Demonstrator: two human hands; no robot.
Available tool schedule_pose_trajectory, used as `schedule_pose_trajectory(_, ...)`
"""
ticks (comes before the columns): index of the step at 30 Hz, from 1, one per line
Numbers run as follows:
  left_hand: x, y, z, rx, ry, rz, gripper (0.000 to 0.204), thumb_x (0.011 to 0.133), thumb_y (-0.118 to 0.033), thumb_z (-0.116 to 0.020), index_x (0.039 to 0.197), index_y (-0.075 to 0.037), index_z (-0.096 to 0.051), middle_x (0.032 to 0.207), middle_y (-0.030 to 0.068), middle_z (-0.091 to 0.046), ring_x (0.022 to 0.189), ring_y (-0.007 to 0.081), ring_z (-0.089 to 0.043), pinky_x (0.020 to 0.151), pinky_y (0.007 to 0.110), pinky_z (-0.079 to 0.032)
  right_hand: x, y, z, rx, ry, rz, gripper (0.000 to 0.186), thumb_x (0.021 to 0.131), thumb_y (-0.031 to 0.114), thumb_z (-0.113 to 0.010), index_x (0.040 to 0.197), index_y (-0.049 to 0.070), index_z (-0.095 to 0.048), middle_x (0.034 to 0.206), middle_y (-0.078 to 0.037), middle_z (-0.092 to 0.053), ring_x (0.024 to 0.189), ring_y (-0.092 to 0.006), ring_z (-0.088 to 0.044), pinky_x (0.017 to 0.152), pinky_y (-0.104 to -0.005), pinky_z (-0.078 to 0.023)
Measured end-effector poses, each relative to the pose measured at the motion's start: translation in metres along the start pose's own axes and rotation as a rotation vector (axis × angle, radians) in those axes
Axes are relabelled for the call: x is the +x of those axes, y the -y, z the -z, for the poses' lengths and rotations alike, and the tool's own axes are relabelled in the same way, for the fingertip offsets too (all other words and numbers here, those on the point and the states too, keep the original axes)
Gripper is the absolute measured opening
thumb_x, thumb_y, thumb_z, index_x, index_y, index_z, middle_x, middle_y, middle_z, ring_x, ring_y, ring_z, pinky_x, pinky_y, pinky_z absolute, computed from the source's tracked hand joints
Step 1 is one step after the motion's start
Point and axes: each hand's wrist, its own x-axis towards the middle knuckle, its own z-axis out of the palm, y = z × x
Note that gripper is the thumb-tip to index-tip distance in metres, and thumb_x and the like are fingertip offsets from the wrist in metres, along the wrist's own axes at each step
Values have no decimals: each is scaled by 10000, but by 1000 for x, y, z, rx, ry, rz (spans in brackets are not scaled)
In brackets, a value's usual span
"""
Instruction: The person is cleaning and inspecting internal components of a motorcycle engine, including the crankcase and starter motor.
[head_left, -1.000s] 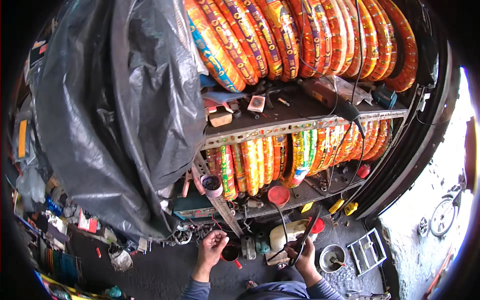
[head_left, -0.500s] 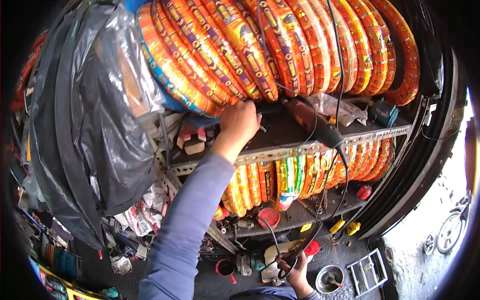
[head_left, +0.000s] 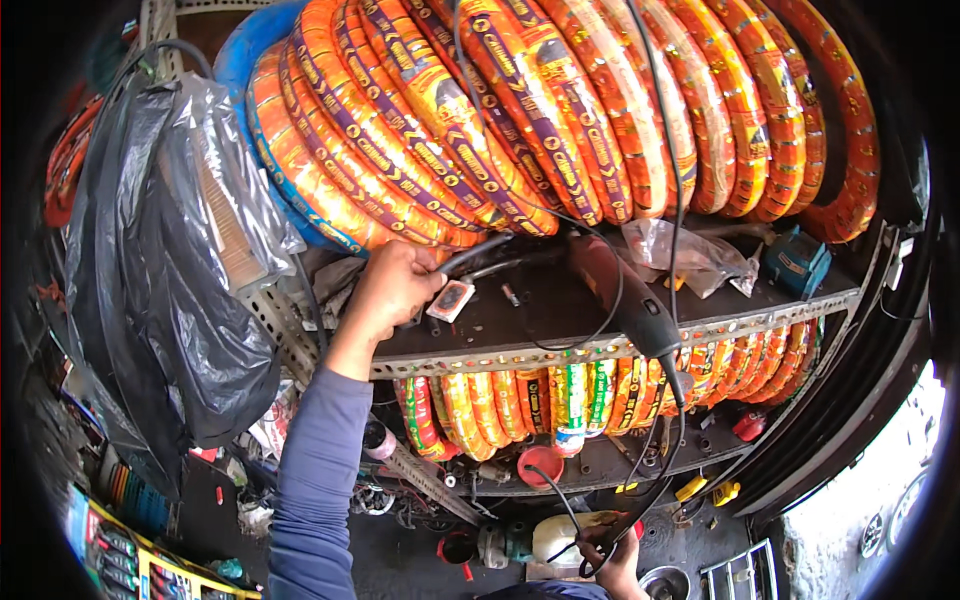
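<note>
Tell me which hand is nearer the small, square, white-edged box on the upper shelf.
Left: the left hand is just left of the box; the right hand is far below and rightward.

Black flexible length, hose-like, slim, smooth-looking: in right hand, low in view, above floor. Bent into loose loop at fingers; one arm rises to upper right, thinner-looking arm arcs to upper left. Whether both arms form one piece: cannot tell.

Second dark piece, narrow, strip-like: at fingertips of left hand, over upper shelf. Slants up to right, slightly bowed, far end free-looking; near end hidden by fingers.
</note>
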Motion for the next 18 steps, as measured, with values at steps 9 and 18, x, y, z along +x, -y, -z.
schedule_pose_trajectory(9,-11,4,-25,456,-214,-341,234,793,-202,-742,899,1,-695,805,204,-667,803,373,-668,691,446,-516,36,19,-28,-30,177,26,496,760,-44,-741,1110,20,-396,866,-60,-699,800,-116,-643,767,-262,-483)
schedule_pose_trajectory(18,-125,34,16,144,-946,63,195,919,-120,-637,1095,-36,-635,1111,177,-675,872,232,-697,731,345,-558,25,3,-21,-54,129,135,503,771,-63,-725,1217,36,-515,1040,-68,-662,739,-90,-579,629,-210,-451)
